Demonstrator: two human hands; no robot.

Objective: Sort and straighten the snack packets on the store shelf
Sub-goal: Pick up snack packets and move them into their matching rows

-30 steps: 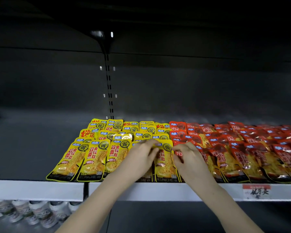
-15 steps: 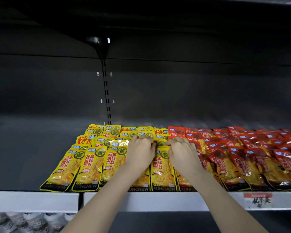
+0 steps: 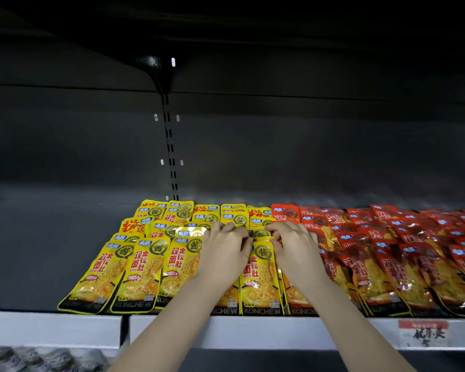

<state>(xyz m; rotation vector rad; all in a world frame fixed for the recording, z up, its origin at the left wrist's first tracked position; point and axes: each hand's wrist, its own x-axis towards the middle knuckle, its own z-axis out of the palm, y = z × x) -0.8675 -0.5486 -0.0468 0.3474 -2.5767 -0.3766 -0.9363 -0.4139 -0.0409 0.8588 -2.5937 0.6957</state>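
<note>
The left hand [image 3: 223, 255] and right hand [image 3: 297, 252] pinch with curled fingers the top of a yellow packet [image 3: 261, 260] lying mid-shelf [image 3: 38, 251] beside red packets [image 3: 387, 264], likely light, floppy, slippery, best gripped by its sealed edges.

Dark shelf [image 3: 38, 251] with a white front edge [image 3: 51, 328]. Yellow packets [image 3: 142, 272] lie flat in overlapping rows near its middle, their lower ends at the front lip. Red packets [image 3: 403, 267] lie just beside them on the right, likewise overlapped, running out of view. A price label [image 3: 423, 332] is fixed to the front edge below the red packets.
</note>
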